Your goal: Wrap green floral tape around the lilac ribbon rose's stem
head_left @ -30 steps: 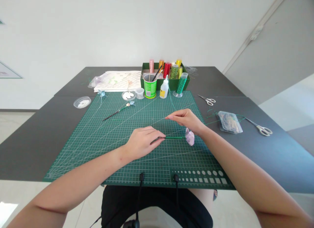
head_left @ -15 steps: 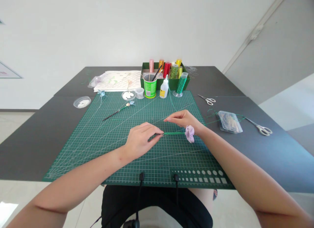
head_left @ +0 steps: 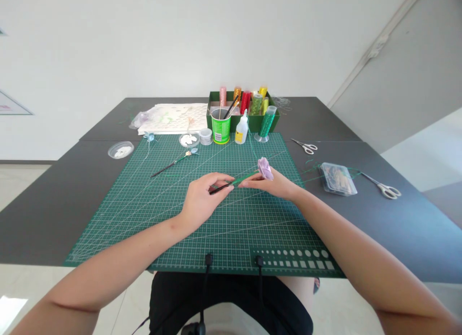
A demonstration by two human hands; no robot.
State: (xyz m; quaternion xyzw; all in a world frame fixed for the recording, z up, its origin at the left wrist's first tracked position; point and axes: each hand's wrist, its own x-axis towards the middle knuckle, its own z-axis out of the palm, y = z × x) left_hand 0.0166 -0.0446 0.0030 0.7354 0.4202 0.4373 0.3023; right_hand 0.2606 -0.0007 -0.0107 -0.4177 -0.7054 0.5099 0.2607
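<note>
My left hand (head_left: 204,198) is closed on the stem of a lilac artificial flower (head_left: 265,168), pinching it between thumb and fingers. The stem's upper part is wrapped in green (head_left: 245,178), and its lower end is dark. It slants up to the right, the bloom in front of my right hand (head_left: 276,183). That hand's fingertips are pressed together just under the stem; what they pinch, if anything, is too small to make out. A fine green thread runs from the green thread spool (head_left: 267,122) towards the right hand.
The green cutting mat (head_left: 144,219) lies under both hands. Another small flower stem (head_left: 164,169) rests on it at left. Behind stand a green can (head_left: 221,130), a glue bottle (head_left: 241,129) and a box of spools (head_left: 245,101). Scissors (head_left: 306,146) and a clear box (head_left: 338,178) lie right.
The flower has swung upward and a little left, its stem now tilted instead of level. My left hand has turned and risen slightly; my right fingertips have come down under the stem.
</note>
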